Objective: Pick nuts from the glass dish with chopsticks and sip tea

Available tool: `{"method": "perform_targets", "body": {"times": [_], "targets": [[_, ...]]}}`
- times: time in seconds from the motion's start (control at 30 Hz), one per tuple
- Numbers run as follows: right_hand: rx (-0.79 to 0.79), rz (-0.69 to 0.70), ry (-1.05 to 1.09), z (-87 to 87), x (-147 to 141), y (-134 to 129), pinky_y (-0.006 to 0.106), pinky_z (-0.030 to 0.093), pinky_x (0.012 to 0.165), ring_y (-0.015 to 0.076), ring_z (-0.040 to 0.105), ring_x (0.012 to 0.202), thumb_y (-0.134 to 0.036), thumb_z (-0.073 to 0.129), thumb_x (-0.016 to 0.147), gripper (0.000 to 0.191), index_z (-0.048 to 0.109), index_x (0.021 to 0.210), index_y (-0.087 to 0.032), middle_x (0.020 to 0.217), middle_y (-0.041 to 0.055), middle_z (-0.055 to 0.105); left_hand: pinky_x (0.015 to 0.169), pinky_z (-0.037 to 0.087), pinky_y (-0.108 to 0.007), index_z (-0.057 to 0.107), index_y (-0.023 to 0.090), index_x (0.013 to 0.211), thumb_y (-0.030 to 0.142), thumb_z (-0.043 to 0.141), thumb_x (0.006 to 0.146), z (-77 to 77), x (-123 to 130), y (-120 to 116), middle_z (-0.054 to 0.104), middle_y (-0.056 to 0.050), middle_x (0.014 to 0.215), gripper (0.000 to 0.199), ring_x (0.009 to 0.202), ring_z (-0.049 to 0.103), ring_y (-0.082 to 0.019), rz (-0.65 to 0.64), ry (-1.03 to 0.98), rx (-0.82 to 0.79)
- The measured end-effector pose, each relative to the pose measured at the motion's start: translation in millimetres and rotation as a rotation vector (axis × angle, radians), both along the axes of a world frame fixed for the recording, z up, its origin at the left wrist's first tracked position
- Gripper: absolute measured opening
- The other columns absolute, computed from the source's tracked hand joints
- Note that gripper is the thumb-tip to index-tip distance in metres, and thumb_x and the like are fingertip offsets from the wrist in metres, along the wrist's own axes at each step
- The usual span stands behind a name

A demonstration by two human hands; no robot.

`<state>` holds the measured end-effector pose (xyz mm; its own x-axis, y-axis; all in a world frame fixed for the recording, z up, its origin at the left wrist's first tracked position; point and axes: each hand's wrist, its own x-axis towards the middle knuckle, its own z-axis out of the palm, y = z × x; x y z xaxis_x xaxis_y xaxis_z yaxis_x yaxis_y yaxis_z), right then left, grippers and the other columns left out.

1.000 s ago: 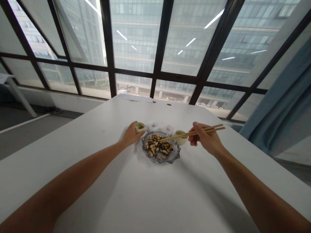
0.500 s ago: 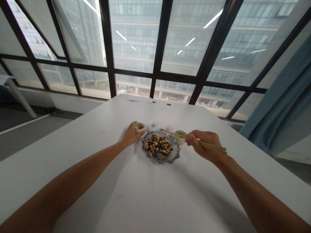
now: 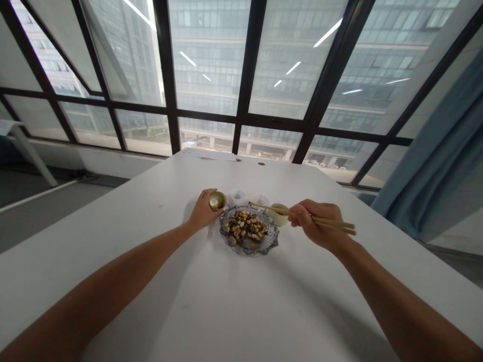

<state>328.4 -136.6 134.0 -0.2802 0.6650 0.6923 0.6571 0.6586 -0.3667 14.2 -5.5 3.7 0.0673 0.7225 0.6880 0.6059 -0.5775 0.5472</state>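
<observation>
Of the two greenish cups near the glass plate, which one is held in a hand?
The greenish cup on the left: the left hand grips it. The other greenish cup, at right behind the chopsticks, has no hand around it.

Daylight through windows; soft shadows; wide-angle stretch

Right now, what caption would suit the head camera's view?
Left hand tilting a small cup, right hand holding chopsticks near a glass dish.

Noted blue curtain at right, near dark-framed windows. Observed papers at far end of white table. Recorded small brown spot nearby.
</observation>
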Motion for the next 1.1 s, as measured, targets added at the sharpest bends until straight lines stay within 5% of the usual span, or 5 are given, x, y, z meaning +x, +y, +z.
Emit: {"method": "perform_targets", "body": {"times": [0.27, 0.47, 0.6, 0.8, 1.1], "targets": [[-0.131, -0.058, 0.299, 5.7, 10.8, 11.5, 0.025, 0.050, 0.040, 0.0154, 0.062, 0.042, -0.066, 0.053, 0.094, 0.054, 0.065, 0.070, -0.019, 0.055, 0.0051, 0.068, 0.104, 0.049, -0.045, 0.054, 0.017, 0.133, 0.047, 0.084, 0.066, 3.4, -2.9, 2.9, 0.064, -0.016, 0.131, 0.079, 0.122, 0.061, -0.031, 0.064, -0.116, -0.321], [-0.184, -0.135, 0.341, 27.9, 27.7, 9.9, 0.022, 0.047, 0.035, 0.0137, 0.060, 0.038, -0.078, 0.055, 0.084, 0.063, 0.064, 0.071, -0.017, 0.052, 0.0054, 0.066, 0.115, 0.037, -0.050, 0.047, 0.011, 0.141, 0.055, 0.078, 0.072, 40.6, 15.1, 4.7, 0.052, -0.022, 0.148, 0.087, 0.139, 0.047, -0.036, 0.157, 0.147, -0.336], [-0.197, -0.213, 0.324, 37.0, 44.0, 12.1, 0.021, 0.043, 0.031, 0.0128, 0.058, 0.035, -0.081, 0.055, 0.081, 0.066, 0.061, 0.068, -0.017, 0.050, 0.0052, 0.064, 0.119, 0.030, -0.049, 0.047, 0.017, 0.144, 0.059, 0.064, 0.083, 62.6, 76.4, 0.9, 0.052, -0.017, 0.150, 0.076, 0.142, 0.043, -0.033, -0.049, 0.387, -0.224], [-0.225, -0.243, 0.302, 37.4, 57.7, 19.1, 0.021, 0.044, 0.030, 0.0143, 0.059, 0.035, -0.073, 0.055, 0.087, 0.059, 0.059, 0.067, -0.017, 0.048, 0.0052, 0.063, 0.120, 0.011, -0.063, 0.033, 0.016, 0.151, 0.053, 0.070, 0.075, 68.5, 169.5, 8.4, 0.057, -0.020, 0.144, 0.092, 0.140, 0.045, -0.037, -0.306, 0.676, -0.295], [-0.329, -0.187, 0.251, 37.7, 53.6, 18.9, 0.019, 0.042, 0.031, 0.0123, 0.059, 0.035, -0.067, 0.056, 0.090, 0.054, 0.057, 0.067, -0.018, 0.049, 0.0037, 0.063, 0.120, 0.013, -0.055, 0.036, 0.022, 0.146, 0.039, 0.079, 0.067, 74.8, 184.0, 6.7, 0.068, -0.010, 0.130, 0.092, 0.126, 0.058, -0.031, -0.456, 0.721, -0.201]]}}
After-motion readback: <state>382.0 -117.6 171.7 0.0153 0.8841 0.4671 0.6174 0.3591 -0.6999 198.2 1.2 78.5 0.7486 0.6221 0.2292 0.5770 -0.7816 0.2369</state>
